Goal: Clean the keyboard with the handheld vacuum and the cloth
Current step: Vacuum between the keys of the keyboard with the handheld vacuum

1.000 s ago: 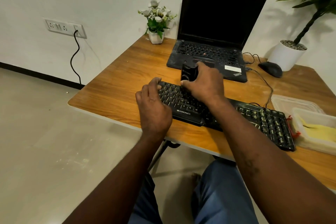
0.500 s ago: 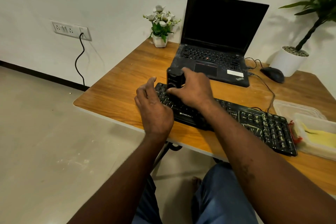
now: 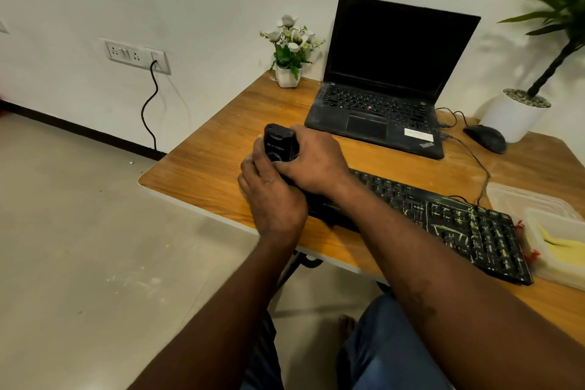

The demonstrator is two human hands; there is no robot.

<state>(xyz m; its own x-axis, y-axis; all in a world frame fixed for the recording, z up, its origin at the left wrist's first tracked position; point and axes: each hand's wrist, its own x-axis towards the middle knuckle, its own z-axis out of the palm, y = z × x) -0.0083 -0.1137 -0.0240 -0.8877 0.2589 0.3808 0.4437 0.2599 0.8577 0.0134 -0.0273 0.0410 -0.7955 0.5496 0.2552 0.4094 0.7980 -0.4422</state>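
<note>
A black, dusty keyboard (image 3: 443, 215) lies across the wooden table (image 3: 202, 168). My right hand (image 3: 311, 161) grips a small black handheld vacuum (image 3: 280, 144), which stands upright over the keyboard's left end. My left hand (image 3: 272, 199) rests on that left end, its fingers reaching up along the vacuum's left side. The keys under both hands are hidden. A yellow cloth (image 3: 563, 245) lies in a clear plastic container (image 3: 535, 225) just beyond the keyboard's right end.
An open black laptop (image 3: 380, 104) stands behind the keyboard, with a black mouse (image 3: 486, 138) and cables to its right. A small flower pot (image 3: 288, 74) and a white plant pot (image 3: 512, 117) stand at the back. A clear lid (image 3: 512, 196) lies by the container.
My right hand has slid the vacuum leftwards along the keyboard to its left end. My left hand's fingers now lie against the vacuum. The view has shifted a little.
</note>
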